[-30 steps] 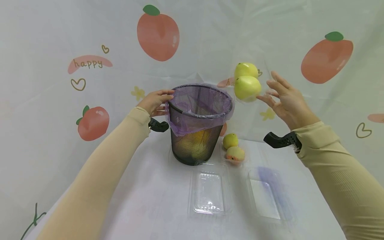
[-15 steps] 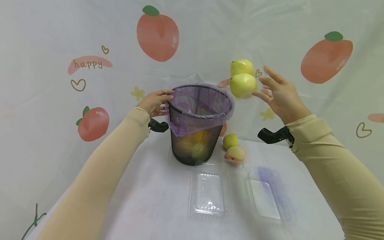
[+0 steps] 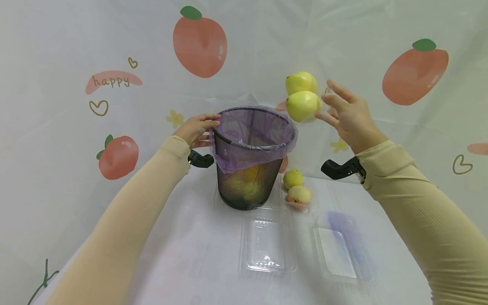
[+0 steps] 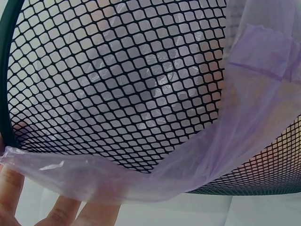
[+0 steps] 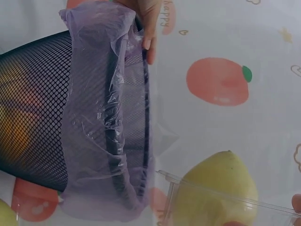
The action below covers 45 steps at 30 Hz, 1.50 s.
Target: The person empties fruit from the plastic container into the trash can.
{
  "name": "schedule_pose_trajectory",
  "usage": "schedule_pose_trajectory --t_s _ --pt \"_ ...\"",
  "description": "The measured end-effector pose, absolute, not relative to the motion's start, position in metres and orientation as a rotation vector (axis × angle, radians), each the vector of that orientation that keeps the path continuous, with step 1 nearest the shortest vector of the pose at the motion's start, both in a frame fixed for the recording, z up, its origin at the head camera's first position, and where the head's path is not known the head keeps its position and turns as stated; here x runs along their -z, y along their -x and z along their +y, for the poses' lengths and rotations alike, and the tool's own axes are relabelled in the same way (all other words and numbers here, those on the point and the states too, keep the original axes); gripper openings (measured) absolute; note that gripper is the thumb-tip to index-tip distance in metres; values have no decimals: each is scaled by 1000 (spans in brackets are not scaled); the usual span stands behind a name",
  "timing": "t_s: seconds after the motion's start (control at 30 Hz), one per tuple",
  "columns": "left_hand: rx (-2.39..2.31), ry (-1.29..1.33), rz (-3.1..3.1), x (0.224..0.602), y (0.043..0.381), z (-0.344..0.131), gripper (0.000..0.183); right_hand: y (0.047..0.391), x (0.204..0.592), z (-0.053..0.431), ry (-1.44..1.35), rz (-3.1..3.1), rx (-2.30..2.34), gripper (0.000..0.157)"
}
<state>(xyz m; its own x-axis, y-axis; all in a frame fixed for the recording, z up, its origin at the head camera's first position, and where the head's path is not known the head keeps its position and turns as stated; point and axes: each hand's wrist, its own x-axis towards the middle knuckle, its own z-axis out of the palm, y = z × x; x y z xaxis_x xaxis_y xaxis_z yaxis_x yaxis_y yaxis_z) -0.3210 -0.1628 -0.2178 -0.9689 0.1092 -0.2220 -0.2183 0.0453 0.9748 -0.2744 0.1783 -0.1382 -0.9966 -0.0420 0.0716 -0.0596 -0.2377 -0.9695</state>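
Observation:
My left hand grips the rim of a black mesh waste bin, its fingers against the purple liner bag folded over the edge. Up to the right of the bin, my right hand holds a clear plastic box by its side. Two yellow-green, pear-shaped fruits are in that box, one behind the other; it hangs tilted, higher than the bin's mouth. Through the mesh, yellow and orange shapes show low in the bin.
To the bin's right, a yellow-green fruit and a pinkish peach-like one sit in another clear box. Two more clear plastic boxes lie in front, one near the middle and one at right. A printed cloth hangs behind.
My right hand has moved left and slightly up, carrying the box of two fruits closer to the bin's mouth. My left hand and the bin have stayed put.

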Motion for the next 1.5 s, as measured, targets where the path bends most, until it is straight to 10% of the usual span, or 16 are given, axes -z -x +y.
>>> schedule_pose_trajectory --t_s 1.5 --pt "-2018 109 2093 219 323 -162 47 285 132 155 -98 -2095 -2179 50"
